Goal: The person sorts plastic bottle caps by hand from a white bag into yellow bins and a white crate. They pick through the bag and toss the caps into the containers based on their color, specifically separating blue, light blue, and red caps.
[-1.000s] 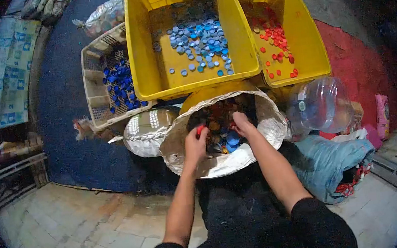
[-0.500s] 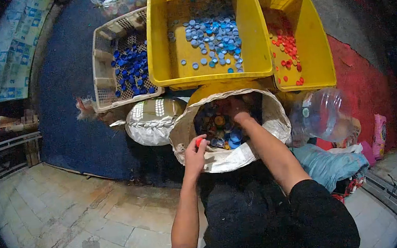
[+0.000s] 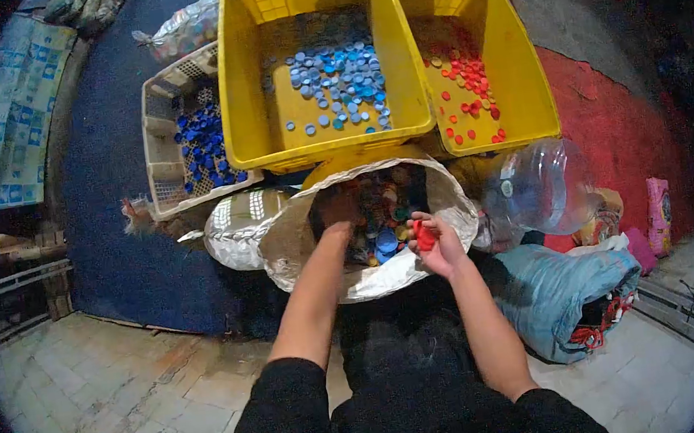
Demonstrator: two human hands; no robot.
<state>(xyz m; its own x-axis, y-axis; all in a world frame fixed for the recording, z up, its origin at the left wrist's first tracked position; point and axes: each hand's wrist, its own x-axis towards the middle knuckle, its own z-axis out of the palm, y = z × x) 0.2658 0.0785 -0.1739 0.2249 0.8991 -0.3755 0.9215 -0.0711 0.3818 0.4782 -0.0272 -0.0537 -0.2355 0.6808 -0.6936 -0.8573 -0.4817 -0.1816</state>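
An open silver sack [image 3: 299, 247] full of mixed bottle caps [image 3: 380, 213] sits on the floor right in front of me. My left hand [image 3: 338, 209] reaches deep into the caps, and its fingers are hidden among them. At the sack's right rim my right hand [image 3: 434, 243] is raised and holds red caps [image 3: 423, 234]. Behind the sack, a yellow crate [image 3: 242, 84] holds light blue caps [image 3: 338, 86], a second yellow crate [image 3: 530, 87] holds red caps [image 3: 465, 90], and a white basket [image 3: 157, 164] holds dark blue caps [image 3: 203, 147].
A tied silver bag [image 3: 238, 228] lies left of the sack. A large clear water bottle [image 3: 534, 188] lies to the right, above a blue-grey sack [image 3: 567, 295]. A pink packet [image 3: 660, 213] is at far right, a dark blue mat [image 3: 108, 199] at left, tiled floor [image 3: 113, 402] below.
The left hand, which held a red cap at the sack's rim, has gone deep into the sack. The right hand has come out of the caps, now holding red caps.
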